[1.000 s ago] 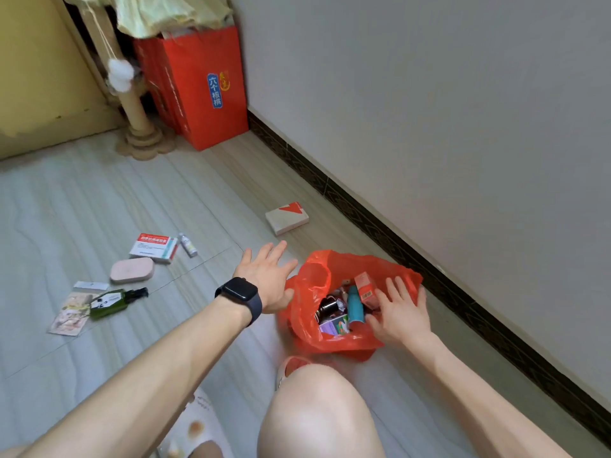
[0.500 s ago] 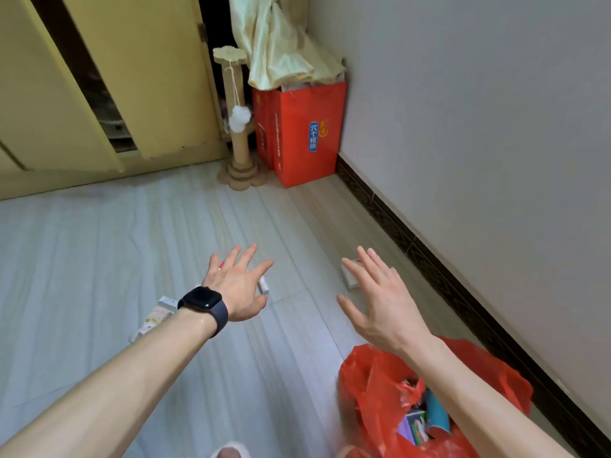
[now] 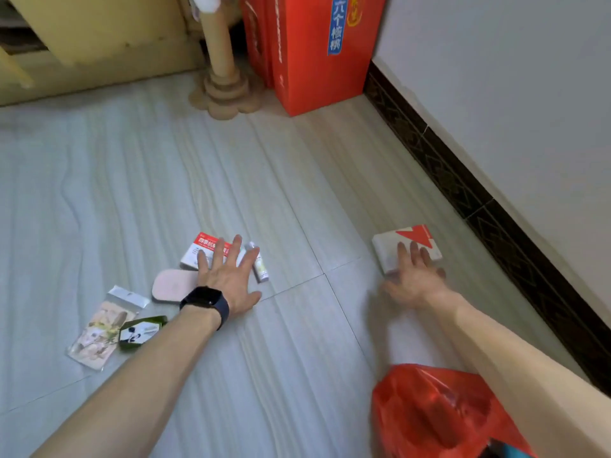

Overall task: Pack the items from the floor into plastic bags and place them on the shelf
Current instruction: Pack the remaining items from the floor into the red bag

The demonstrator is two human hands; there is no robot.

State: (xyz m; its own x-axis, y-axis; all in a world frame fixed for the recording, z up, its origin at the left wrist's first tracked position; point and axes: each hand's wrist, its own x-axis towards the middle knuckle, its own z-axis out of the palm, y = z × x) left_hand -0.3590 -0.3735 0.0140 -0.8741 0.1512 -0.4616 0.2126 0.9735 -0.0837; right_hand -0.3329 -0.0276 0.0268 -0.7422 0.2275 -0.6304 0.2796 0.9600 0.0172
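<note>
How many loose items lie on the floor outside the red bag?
6: medicine box, tube and pink case by the left hand; packet and green bottle farther left; white box at the right hand. The hands may hide more.

We're indoors, and this reads as a room in someone's home. Pale striped floor tiles (image 3: pixel 165 180) run up to a dark patterned skirting board (image 3: pixel 463 180) under a plain painted wall (image 3: pixel 512 94). In the far corner stands a cardboard cat scratching post (image 3: pixel 220 61) with a white pompom (image 3: pixel 206 1). It's right beside a red gift bag (image 3: pixel 314 51) printed with Chinese characters, and yellow-painted doors (image 3: pixel 109 31) sit to the left. Household bits lie on those tiles: a medicine box (image 3: pixel 206 247), a pink case (image 3: pixel 173 285) and a red plastic bag (image 3: pixel 429 411).
</note>
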